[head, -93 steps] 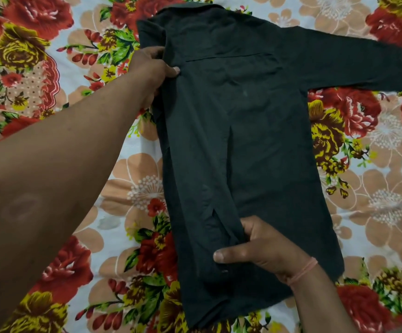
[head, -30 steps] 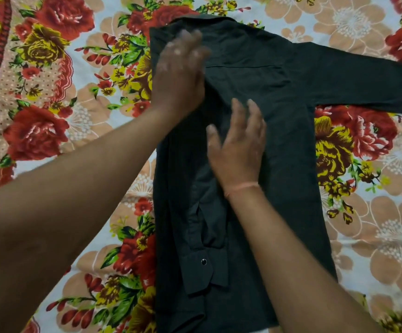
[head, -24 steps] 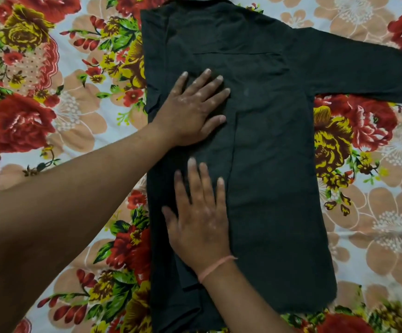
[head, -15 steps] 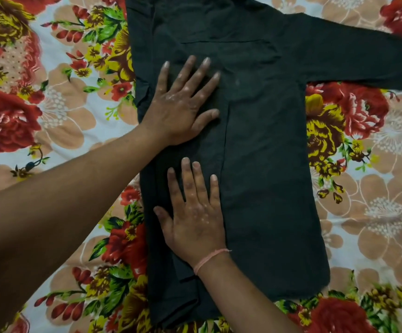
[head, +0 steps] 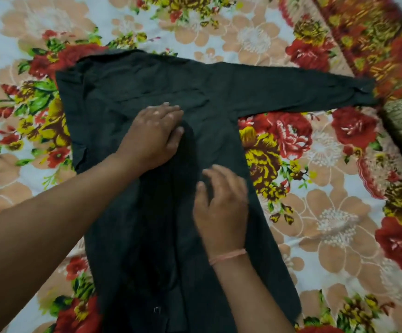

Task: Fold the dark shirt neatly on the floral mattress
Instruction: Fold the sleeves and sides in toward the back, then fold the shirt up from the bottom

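Half a second ago both of your hands lay flat with the fingers spread on the folded side of the dark shirt [head: 147, 87]. Now your left hand [head: 155, 135] has slid toward the middle of the shirt and its fingers are curled on the cloth. Your right hand [head: 221, 207] has moved across toward the side of the shirt with the outstretched sleeve [head: 303, 92], and its fingers are half bent and a little blurred. I cannot tell if either hand is pinching the cloth or only pressing it; nothing is lifted.

I judge that the pressing of the first fold is finished, and that the sleeve still lying straight is the next part to bring in, so the task is not yet half done.

The shirt lies on the floral mattress [head: 327, 224], with the collar at the far end and the hem near you. One side is already folded over the body and makes a long straight edge under your hands. The cloth is thin, matt and soft, and it shows small wrinkles near your left hand. A small pale button [head: 157, 309] shows on the folded sleeve near the hem. The mattress cover has big red, yellow and peach flowers.
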